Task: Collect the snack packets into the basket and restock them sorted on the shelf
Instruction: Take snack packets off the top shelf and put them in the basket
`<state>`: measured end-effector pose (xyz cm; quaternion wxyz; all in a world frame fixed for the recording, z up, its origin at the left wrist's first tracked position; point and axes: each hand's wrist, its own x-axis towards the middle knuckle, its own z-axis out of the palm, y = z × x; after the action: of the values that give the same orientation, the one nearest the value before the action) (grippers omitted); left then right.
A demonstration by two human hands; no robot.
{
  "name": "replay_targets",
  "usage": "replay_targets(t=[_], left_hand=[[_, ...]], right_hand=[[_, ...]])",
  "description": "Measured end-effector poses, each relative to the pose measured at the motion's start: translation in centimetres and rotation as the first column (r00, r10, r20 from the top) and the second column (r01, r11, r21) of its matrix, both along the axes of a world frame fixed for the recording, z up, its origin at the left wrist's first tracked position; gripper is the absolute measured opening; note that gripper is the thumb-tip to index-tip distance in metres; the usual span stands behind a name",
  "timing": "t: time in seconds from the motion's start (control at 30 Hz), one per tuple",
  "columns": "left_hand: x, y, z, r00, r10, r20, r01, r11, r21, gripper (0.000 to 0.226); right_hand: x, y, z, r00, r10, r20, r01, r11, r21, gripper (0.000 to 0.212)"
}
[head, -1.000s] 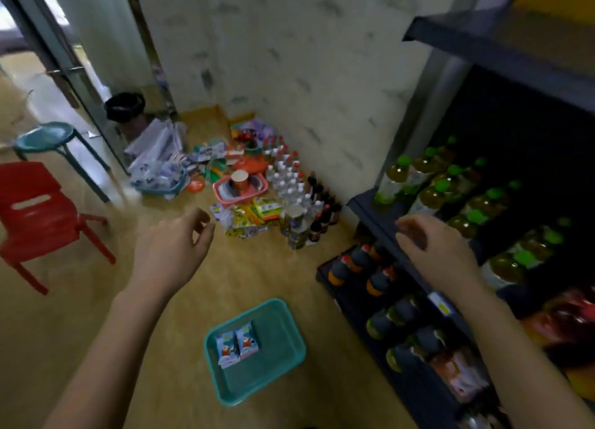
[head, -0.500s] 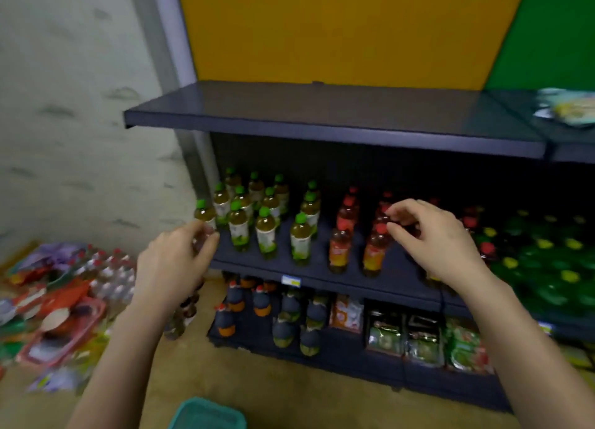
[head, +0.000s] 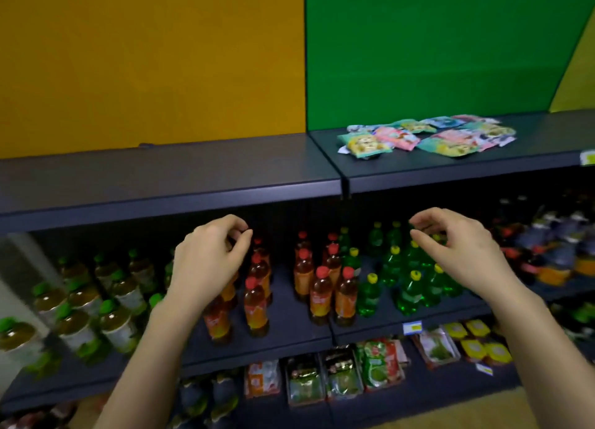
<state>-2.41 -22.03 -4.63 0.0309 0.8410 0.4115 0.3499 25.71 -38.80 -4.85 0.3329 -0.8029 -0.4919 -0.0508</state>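
Empty hands below the colourful flat snack packets [head: 425, 137] on the dark grey metal top shelf [head: 193, 171]
The left hand [head: 209, 261] and the right hand [head: 460, 251] hover with loosely curled fingers, grasping nothing. The packets lie higher and further back, almost straight above the right hand, the nearer one; their heap stretches left to right along the shelf.
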Motion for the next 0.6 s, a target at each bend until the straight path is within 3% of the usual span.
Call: replay_targets(t=[0.37, 0.6], left_hand=[[17.6, 6.6, 3.3, 0.995, 0.071, 0.072, -0.071, 0.997, -0.004, 0.022], [20.5, 9.9, 4.1, 0.982, 0.179, -0.055, -0.182, 0.982, -0.056, 0.026]], right_hand=[[15.2, 12.5, 5.5, 0.987, 0.157, 0.045, -0.157, 0.988, -0.011, 0.024], [15.9, 22.6, 6.7, 0.995, 0.104, -0.007, -0.103, 0.974, -0.203, 0.064]])
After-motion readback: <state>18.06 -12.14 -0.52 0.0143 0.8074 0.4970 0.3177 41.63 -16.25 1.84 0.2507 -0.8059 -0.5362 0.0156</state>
